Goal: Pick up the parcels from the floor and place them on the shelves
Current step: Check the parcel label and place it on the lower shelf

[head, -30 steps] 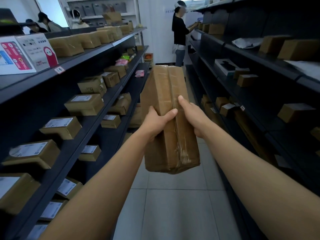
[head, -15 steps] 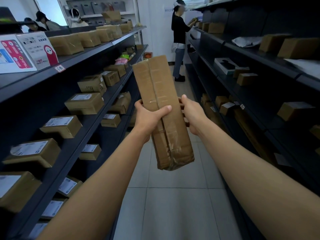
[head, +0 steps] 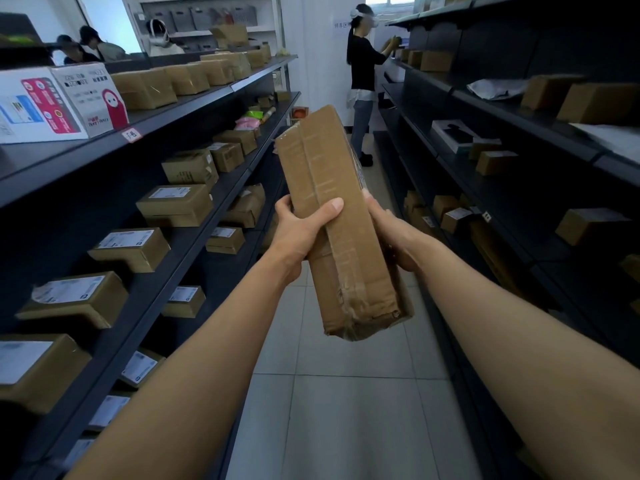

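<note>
Both hands up in the aisle, holding one long brown parcel [head: 341,220] between them, well above the tiled floor [head: 346,403]. Parcel is taped cardboard, tilted, far end leaning up and to the left, near end lower and crumpled at the corner. Left hand [head: 301,233] clamps its left side around mid-length, thumb laid across the top face, other fingers wrapped under and out of sight. Right hand [head: 394,233] grips the right edge at about the same height, mostly hidden behind the parcel; only the knuckles and wrist show. Both arms bare, stretched forward.

Dark left shelves [head: 194,216] run down the left side, loaded with small brown boxes [head: 176,204], most carrying white labels. A white and pink printed carton [head: 62,102] sits on the top tier near the front. Dark right shelves [head: 512,161] opposite hold fewer boxes, spaced well apart, plus a flat white item. At the far end of the aisle a person in a black top [head: 363,84] stands facing the right shelves, hands at a box. More people behind the left unit, partly hidden.
</note>
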A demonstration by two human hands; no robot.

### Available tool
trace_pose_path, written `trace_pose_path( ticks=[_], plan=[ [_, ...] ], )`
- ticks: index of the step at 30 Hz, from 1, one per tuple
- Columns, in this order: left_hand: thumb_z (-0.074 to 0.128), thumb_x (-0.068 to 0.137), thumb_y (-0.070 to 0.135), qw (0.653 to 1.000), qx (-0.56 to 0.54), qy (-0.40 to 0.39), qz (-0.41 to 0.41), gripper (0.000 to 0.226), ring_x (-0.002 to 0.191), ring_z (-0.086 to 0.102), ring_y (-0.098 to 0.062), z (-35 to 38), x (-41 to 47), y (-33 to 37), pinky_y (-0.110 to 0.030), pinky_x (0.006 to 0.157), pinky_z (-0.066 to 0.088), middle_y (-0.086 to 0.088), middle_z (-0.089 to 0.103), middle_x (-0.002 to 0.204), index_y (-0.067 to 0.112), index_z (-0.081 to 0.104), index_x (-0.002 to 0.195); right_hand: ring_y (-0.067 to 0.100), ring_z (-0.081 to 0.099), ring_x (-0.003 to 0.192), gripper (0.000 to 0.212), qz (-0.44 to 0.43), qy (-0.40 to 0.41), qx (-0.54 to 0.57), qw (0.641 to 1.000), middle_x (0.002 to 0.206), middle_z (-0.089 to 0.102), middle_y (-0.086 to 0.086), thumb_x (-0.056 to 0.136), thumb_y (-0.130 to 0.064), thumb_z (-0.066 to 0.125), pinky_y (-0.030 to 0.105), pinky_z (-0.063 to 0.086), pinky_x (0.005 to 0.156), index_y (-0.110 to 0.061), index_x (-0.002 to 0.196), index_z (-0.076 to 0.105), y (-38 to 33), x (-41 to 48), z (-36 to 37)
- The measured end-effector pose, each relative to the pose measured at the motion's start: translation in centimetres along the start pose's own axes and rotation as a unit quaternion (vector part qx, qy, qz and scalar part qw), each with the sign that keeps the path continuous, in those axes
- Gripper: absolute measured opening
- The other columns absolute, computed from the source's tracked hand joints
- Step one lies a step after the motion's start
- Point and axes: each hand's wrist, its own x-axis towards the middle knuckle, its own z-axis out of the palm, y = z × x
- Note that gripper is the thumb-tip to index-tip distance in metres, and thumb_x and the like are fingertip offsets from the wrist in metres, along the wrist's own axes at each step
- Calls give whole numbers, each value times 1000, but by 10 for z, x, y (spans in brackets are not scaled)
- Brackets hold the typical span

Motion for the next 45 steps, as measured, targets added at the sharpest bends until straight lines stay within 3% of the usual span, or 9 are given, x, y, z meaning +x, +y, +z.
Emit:
trace_pose_path(
  ticks=[7,12,16,20,24,31,37,42,45],
  plan=[
    [71,80,54,997,69,9,-30,95,109,56,-24,5,-2,22,-44,77,55,-4,44,135,33,8,147,33,64,110,124,15,-7,38,999,125,65,16,30,-96,59,54,47,105,-15,125,59,16,-10,3],
    [53,92,56,984,167,52,-34,64,90,45,-20,3,0,30,-32,59,42,-6,25,127,31,25,144,30,69,91,74,41,-7,0,999,98,72,12,67,-80,63,46,56,86,-15,103,68,22,-8,0],
    [53,85,67,973,218,49,-64,77,90,44,-20,-2,4,28,-33,66,42,-11,23,144,19,37,143,34,68,101,66,58,14,-5,998,110,71,15,75,-65,70,51,53,95,-13,116,66,20,-8,-5],
    [61,59,84,969,213,-11,-126,120,124,49,-32,-11,3,26,-45,97,49,-12,35,152,9,33,148,32,64,82,55,81,45,-12,996,98,64,9,72,-55,78,46,54,72,-13,103,58,19,-14,-7],
    [61,75,69,966,203,-35,-158,70,86,61,-23,-17,0,23,-32,62,44,-5,63,101,12,49,114,29,56,74,90,92,77,0,993,115,59,13,66,-44,87,49,48,75,-9,137,45,19,-17,-4],
    [44,83,25,979,125,-57,-147,18,71,58,-22,-32,1,6,-32,69,45,-5,61,77,15,57,89,27,71,87,64,57,122,22,991,100,72,11,73,-36,86,41,59,69,-5,121,57,25,-15,-2],
    [41,81,11,984,129,-21,-120,15,60,52,-17,-37,6,-4,-26,56,42,-1,54,64,15,55,76,11,59,74,74,5,119,66,991,89,54,-4,89,-28,73,24,48,41,-11,145,28,25,-16,9],
    [37,81,5,987,127,-4,-94,23,37,56,-8,-42,14,-3,-14,38,42,0,57,54,13,57,74,15,67,89,51,-23,119,94,988,114,67,3,90,-26,71,32,53,63,-14,134,47,28,-8,20],
    [38,87,7,990,112,13,-86,25,62,63,-14,-45,17,-5,-21,47,46,-5,58,79,9,52,107,20,64,103,61,-50,126,102,985,123,63,2,90,-27,70,38,55,79,-19,142,40,31,-5,24]
  ],
)
